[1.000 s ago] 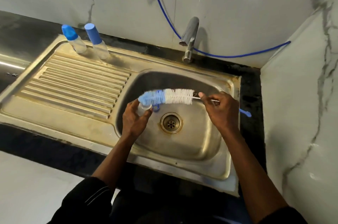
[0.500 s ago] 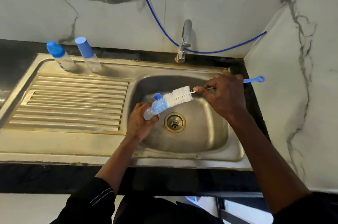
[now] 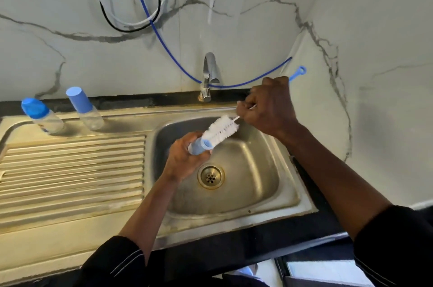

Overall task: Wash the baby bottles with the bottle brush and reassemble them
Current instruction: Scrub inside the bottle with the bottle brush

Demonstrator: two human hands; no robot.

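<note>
Blue cap (image 3: 198,147): light hollow plastic, a cap by the look of it, held mid-frame above the sink (image 3: 257,183) with its open mouth turned up and right.
Left hand (image 3: 181,162): fingers curled round the cap's body, leaving the mouth clear. That's the place to hold it, since a thin wall like this likely flexes if squeezed at the rim.
Bottle brush (image 3: 221,131): white bristle head, soft and springy, with its tip right at the cap's mouth. I can't tell how far in it sits.
Right hand (image 3: 269,104): fist closed tight on the thin wire stem just behind the bristles, and the blue loop end (image 3: 301,70) pokes out beyond the knuckles, upper right.
Handling call: smooth plastic, probably slick once wet, so a full wrap beats a pinch. The wire stem looks bendy, so a grip close to the head gives control.
Short-capped bottle (image 3: 43,114): clear body, upper left on the sink's back edge, capped.
Tall-capped bottle (image 3: 85,108): just beside it — also capped, and neither hand is on it.
</note>
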